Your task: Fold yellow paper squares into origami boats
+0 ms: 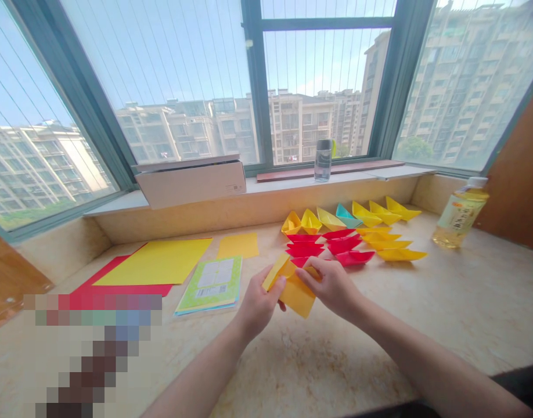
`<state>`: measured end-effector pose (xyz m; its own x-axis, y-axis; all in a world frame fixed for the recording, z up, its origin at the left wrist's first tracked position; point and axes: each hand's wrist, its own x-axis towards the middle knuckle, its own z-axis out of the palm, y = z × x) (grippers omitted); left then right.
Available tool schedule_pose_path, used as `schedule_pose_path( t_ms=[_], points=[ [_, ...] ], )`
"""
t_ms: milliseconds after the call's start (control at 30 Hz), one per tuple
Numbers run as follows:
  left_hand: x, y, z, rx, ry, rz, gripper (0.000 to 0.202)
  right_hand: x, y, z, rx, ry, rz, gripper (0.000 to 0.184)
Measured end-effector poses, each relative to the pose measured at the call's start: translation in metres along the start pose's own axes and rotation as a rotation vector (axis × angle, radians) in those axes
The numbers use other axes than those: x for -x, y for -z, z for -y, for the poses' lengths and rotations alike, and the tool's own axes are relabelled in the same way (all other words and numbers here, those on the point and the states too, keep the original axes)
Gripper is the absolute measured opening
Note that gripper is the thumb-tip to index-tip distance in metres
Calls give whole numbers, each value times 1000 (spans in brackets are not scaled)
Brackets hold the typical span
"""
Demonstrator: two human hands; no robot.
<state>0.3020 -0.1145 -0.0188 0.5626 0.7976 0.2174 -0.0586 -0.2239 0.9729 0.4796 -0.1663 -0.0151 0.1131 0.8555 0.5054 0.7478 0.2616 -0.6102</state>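
Between my two hands is a piece of folded yellow-orange paper (300,297), lifted over the counter with one corner pointing down. My left hand (258,299) grips its left side, the thumb lying on the front. My right hand (331,283) pinches its upper right edge with the fingers bent. Just beyond the hands stand several red paper boats (352,258), partly covered by the held paper. Yellow paper boats (401,254) sit to their right, and a back row of yellow boats includes a teal one (347,216).
Left lie yellow sheets (155,261) over red paper (118,290), a small orange-yellow square (238,245) and a green paper packet (214,284). A bottle of yellow drink (460,215) stands right. On the sill are a white box (192,183) and a clear bottle (323,161). The lower left is pixelated.
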Motion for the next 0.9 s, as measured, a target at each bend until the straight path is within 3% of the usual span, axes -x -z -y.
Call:
schedule_pose_path(
  t_ms=[567,767,900],
  points=[
    [0,-1,-1,-52,52,-38,29,4,-4,-2,-76,-12,-26,33],
    [-2,-1,-5,-54,100,-115,31,0,-5,2,-562,-195,116,35],
    [-5,4,-3,-30,114,-187,35,-4,0,2,-756,-193,198,42]
  ],
)
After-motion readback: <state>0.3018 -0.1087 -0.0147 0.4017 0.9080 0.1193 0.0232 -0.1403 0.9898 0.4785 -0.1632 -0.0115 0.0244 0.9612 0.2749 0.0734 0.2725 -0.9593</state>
